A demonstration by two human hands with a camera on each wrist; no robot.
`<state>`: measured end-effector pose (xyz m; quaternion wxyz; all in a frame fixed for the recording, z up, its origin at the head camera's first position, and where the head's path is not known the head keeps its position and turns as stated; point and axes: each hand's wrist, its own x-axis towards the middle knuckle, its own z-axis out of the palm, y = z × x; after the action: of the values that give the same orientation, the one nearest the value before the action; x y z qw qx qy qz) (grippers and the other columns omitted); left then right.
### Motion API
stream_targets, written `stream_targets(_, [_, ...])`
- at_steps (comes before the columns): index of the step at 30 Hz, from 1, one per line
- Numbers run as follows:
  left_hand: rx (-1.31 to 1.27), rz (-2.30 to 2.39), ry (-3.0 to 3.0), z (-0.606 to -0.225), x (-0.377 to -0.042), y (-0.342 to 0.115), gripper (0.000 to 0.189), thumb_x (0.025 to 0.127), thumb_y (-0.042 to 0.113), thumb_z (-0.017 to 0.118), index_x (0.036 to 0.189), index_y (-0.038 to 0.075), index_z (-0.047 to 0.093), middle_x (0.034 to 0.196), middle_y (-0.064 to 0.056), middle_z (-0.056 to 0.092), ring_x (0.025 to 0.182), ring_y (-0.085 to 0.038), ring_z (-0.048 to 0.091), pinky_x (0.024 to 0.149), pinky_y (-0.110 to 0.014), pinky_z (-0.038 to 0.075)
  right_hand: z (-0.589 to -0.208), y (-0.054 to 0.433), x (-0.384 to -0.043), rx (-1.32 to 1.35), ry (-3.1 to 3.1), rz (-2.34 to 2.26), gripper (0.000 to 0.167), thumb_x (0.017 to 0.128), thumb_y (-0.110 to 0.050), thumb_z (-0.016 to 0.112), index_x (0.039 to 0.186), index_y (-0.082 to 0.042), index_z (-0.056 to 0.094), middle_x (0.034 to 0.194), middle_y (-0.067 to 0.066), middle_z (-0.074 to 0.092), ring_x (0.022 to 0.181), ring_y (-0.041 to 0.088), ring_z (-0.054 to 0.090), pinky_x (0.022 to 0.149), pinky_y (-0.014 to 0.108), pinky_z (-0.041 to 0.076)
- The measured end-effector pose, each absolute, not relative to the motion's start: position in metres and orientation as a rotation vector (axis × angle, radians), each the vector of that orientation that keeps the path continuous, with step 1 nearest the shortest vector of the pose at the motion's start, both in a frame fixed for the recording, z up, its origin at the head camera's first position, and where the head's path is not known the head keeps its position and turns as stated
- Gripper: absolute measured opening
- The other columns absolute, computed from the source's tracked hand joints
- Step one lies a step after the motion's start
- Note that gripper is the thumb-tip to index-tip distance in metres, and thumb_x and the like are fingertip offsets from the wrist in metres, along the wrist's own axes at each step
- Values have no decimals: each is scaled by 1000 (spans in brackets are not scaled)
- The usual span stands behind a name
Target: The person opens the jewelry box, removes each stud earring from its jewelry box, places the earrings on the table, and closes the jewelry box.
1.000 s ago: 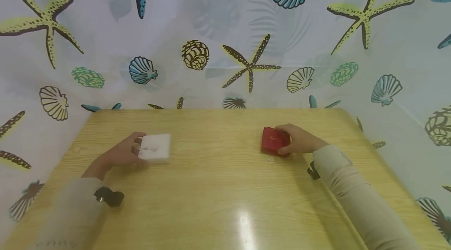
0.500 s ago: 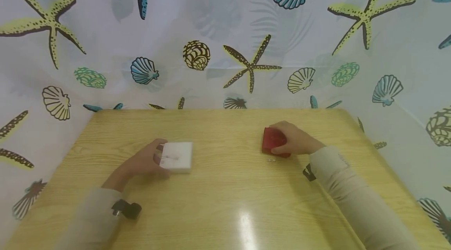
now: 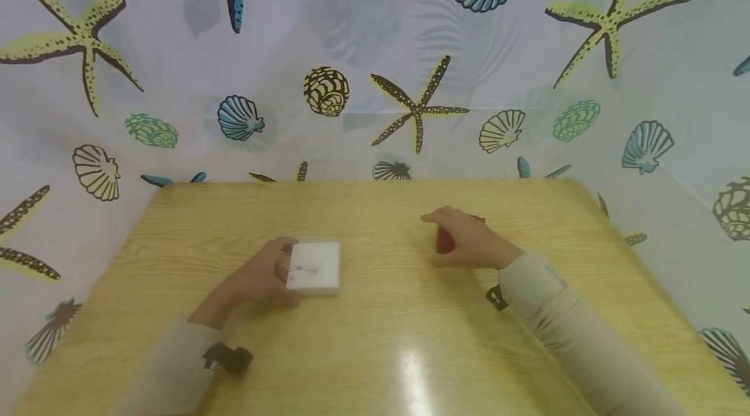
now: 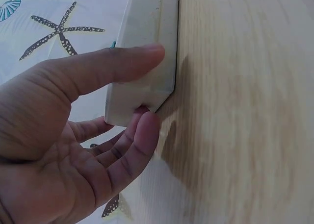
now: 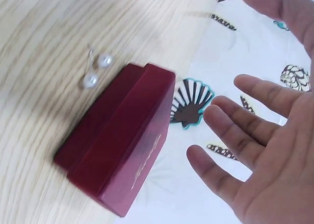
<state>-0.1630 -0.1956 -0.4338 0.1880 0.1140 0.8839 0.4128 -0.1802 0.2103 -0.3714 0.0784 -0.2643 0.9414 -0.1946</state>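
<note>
My left hand [image 3: 263,279] grips the near-left side of a square white box [image 3: 315,266], left of the table's middle. In the left wrist view the thumb [image 4: 127,62] lies along one face and fingertips touch the box's end. A thin line drawing marks its top. My right hand [image 3: 474,240] hovers over a small red box [image 3: 444,241], partly hiding it in the head view. From the right wrist, that lidded box [image 5: 122,136] with gold lettering stands apart from the spread fingers. Two pearl earrings [image 5: 104,61] lie beside it on the wood.
The light wooden table [image 3: 375,338] meets a white curtain [image 3: 387,25] printed with starfish and shells along its back and sides. Dark wrist devices [image 3: 228,359] are strapped to both sleeves. Glare marks the table's near part.
My left hand has brought the white box rightward and slightly nearer. My right hand has let go of the red box and shifted a little left, its fingers now apart from it.
</note>
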Motion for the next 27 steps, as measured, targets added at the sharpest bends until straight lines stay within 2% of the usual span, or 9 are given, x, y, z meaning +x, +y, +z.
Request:
stream_targets(3, [337, 1167, 2475, -434, -160, -190, 108, 67, 10, 91, 153, 4, 26, 153, -22, 36, 104, -24, 62, 83, -35, 55, -370, 204, -176, -838, 2812, -577, 75, 81, -26, 79, 146, -5, 47, 148, 17, 50, 136, 35, 48, 113, 52, 41])
stream_targets(6, [351, 1160, 2474, -434, -158, -184, 107, 67, 10, 90, 153, 5, 26, 153, -21, 37, 105, -22, 64, 87, -37, 56, -368, 198, -171, -874, 2799, -584, 75, 81, -27, 79, 145, -5, 47, 149, 17, 49, 138, 34, 47, 114, 52, 40])
stream_targets(11, [358, 1179, 2453, -435, -154, -179, 107, 65, 8, 90, 152, 7, 28, 153, -20, 38, 104, -21, 64, 87, -37, 56, -370, 190, -164, -908, 2772, -613, 73, 81, -26, 77, 145, -6, 48, 146, 15, 51, 114, 29, 57, 98, 44, 50])
stream_targets(13, [365, 1199, 2441, -435, -153, -176, 107, 65, 7, 90, 152, 7, 28, 153, -20, 38, 103, -20, 64, 86, -36, 56, -371, 188, -161, -931, 2777, -604, 73, 81, -26, 77, 145, -5, 48, 144, 15, 52, 110, 28, 58, 95, 43, 51])
stream_targets(18, [385, 1240, 2410, -438, -149, -168, 108, 64, 4, 88, 152, 6, 26, 147, -20, 43, 99, -18, 66, 86, -36, 56, -375, 181, -156, -953, 2758, -598, 72, 81, -27, 78, 144, -5, 49, 143, 15, 53, 129, 32, 53, 106, 51, 47])
stream_targets(22, [390, 1258, 2409, -440, -147, -160, 107, 64, 1, 87, 152, 6, 27, 137, -20, 53, 96, -17, 67, 85, -35, 56, -376, 173, -153, -934, 2723, -610, 71, 82, -28, 78, 145, -8, 49, 144, 14, 52, 131, 31, 51, 108, 50, 46])
stream_targets(27, [401, 1279, 2395, -444, -146, -150, 106, 63, 0, 87, 152, 7, 28, 136, -18, 53, 93, -17, 67, 81, -32, 57, -376, 165, -150, -903, 2690, -631, 71, 84, -30, 77, 146, -12, 48, 146, 11, 50, 133, 29, 50, 109, 49, 46])
